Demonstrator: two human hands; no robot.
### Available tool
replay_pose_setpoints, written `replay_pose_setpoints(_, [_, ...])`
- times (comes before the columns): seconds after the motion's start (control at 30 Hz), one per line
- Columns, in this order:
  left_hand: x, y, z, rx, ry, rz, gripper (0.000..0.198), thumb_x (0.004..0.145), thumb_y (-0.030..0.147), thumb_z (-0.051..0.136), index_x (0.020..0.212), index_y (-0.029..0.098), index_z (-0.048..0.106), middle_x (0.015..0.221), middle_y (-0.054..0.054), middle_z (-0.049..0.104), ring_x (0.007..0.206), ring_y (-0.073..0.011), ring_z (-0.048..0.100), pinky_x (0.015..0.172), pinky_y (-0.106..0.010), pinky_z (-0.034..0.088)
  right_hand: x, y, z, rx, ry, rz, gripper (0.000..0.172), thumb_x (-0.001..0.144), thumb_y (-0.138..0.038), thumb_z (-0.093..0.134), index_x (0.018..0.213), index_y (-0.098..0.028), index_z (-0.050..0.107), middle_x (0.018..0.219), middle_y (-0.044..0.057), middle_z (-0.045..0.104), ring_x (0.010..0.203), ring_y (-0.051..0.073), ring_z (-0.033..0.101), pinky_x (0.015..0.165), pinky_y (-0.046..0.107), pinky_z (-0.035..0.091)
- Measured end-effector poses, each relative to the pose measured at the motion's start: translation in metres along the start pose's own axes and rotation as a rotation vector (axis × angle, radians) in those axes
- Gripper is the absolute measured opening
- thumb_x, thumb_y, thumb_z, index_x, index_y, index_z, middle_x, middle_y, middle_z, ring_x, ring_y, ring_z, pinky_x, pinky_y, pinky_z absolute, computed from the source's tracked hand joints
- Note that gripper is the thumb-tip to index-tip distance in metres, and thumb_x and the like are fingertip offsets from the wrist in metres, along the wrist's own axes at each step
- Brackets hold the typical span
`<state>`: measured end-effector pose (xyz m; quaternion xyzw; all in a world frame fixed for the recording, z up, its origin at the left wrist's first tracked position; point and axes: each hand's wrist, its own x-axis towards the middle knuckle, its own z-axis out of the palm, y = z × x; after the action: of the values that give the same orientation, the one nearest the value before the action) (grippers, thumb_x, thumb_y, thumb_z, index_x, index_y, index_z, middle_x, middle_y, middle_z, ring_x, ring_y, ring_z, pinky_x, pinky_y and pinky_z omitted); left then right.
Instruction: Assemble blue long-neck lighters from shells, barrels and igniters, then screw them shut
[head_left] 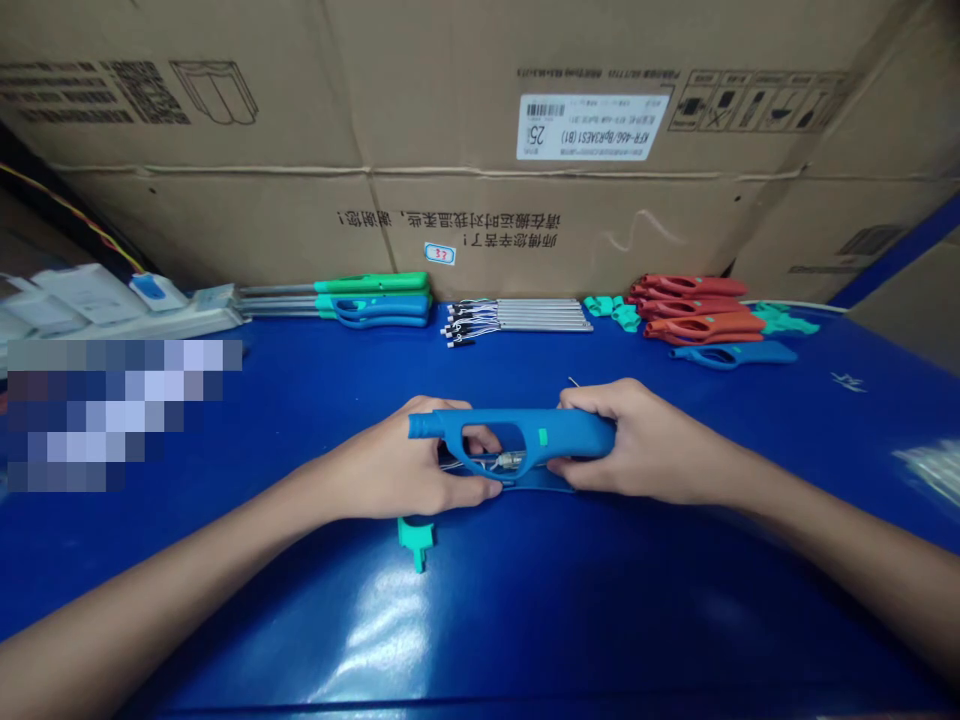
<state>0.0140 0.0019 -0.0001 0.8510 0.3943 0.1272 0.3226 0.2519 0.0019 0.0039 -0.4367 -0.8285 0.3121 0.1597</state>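
My right hand grips the closed end of a blue lighter housing half with a trigger opening and a small green button. Below it sits a second blue shell piece, mostly hidden, with a clear inner part and thin wires showing through the opening. My left hand is closed around the left side of these parts, its thumb against the lower shell. The two halves look apart along the lower edge. A turquoise plastic trigger piece lies on the table just below my left hand.
Assembled lighters lie at back left. Metal tubes with wires are in the middle. Turquoise pieces, red and orange housings and a blue housing lie right. A power strip with chargers stands left; cardboard walls the back.
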Motion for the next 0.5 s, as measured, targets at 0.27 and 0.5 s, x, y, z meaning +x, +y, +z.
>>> replay_pose_setpoints(0.27, [-0.0005,0.0000,-0.0007,-0.020,-0.017,0.016,0.013,0.079,0.030,0.068,0.085,0.020,0.070,0.079,0.003,0.063,0.066,-0.0101,0.057,0.061,-0.020,0.042,-0.0003,0.0008,-0.0005,0.011,0.003,0.006,0.017,0.071,-0.021,0.063,0.066,-0.020,0.047,0.063,-0.005,0.050,0.057,0.010,0.046,0.053,0.022,0.034])
replay_pose_setpoints(0.5, [-0.0010,-0.0012,-0.0004,0.007,-0.023,0.013,0.014,0.079,0.032,0.067,0.085,0.020,0.070,0.078,0.003,0.061,0.065,-0.0100,0.056,0.058,-0.019,0.041,0.0004,-0.0015,-0.0017,0.019,-0.004,0.002,0.021,0.072,-0.024,0.067,0.066,-0.019,0.047,0.063,-0.006,0.048,0.056,0.009,0.045,0.051,0.021,0.033])
